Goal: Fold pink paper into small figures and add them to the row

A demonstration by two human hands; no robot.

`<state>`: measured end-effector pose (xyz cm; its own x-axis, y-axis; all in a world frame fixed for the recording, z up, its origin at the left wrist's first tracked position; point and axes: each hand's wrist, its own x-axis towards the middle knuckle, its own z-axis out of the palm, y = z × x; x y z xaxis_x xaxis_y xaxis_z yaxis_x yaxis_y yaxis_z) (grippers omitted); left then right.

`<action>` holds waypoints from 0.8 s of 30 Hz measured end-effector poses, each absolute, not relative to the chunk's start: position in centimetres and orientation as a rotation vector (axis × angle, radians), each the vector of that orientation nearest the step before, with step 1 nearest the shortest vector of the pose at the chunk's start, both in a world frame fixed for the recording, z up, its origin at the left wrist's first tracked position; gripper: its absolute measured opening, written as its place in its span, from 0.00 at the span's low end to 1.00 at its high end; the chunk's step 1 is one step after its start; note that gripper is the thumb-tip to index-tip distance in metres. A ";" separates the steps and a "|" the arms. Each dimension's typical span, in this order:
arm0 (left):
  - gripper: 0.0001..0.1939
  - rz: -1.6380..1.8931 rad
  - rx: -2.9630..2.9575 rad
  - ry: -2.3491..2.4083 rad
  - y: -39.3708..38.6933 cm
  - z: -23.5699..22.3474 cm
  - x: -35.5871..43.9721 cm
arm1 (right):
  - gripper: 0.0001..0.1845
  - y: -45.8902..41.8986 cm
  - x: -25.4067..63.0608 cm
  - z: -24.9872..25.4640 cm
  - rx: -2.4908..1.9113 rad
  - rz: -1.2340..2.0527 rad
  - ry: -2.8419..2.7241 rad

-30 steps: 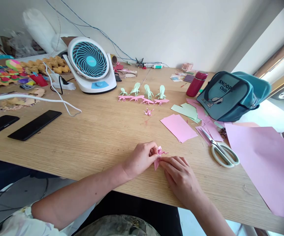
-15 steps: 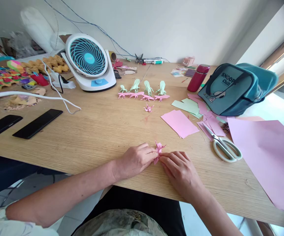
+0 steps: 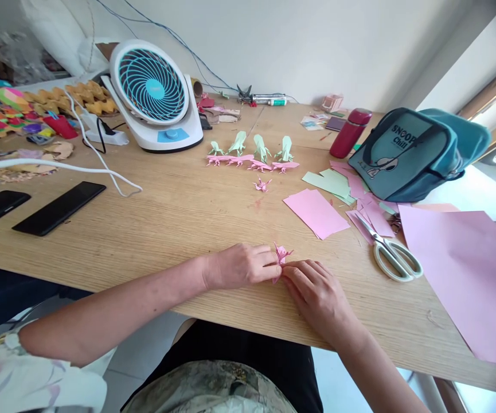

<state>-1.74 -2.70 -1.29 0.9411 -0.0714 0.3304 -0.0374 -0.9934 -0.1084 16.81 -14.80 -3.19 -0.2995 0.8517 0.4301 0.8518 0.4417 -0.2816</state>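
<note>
A small pink origami figure [image 3: 281, 253] with thin pointed limbs is pinched between my two hands, just above the near part of the table. My left hand [image 3: 248, 266] grips it from the left, fingers closed and partly covering its lower body. From the right, my right hand [image 3: 315, 292] holds its edge between thumb and fingertips. Farther back lies one more pink folded figure [image 3: 262, 184]. Behind that, pink folded figures [image 3: 260, 166] stand in a row before several pale green ones [image 3: 261, 148].
Right of my hands are a stack of pink paper [image 3: 316, 213], scissors [image 3: 396, 258] and a large pink sheet [image 3: 467, 275]. Behind stand a teal bag [image 3: 406, 155] and a red bottle [image 3: 351, 133]. Leftward are a fan [image 3: 153, 86], a white cable [image 3: 50, 167] and two phones [image 3: 61, 208].
My left hand has turned flatter, its fingers shifting from the top of the origami figure to its left side. My right hand keeps its pinch. The view has shifted slightly.
</note>
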 end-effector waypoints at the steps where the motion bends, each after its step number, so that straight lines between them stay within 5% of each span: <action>1: 0.10 -0.534 -2.993 0.104 -2.5 -1.4 -1.6 | 0.08 -14.8 16.8 -3.2 -1.431 0.001 -2.168; 14: 0.11 -0.575 -3.189 -0.071 -3.7 -2.3 -2.7 | 0.13 -16.1 17.5 -2.7 -1.362 0.018 -2.332; 22: 0.32 -0.452 -3.218 -0.227 -9.6 -1.5 -6.0 | 0.20 -20.5 15.4 -2.3 -1.411 0.019 -2.297; 24: 0.28 -0.431 -3.154 -0.260 -11.2 -1.9 -6.6 | 0.17 -21.6 14.6 -3.2 -1.385 -0.067 -2.272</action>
<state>-6.60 -11.20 -1.89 0.9503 0.1674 0.2623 0.1534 -0.9854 0.0732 14.64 -21.63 -3.18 -0.3760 0.8266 0.4188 0.8500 0.4877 -0.1994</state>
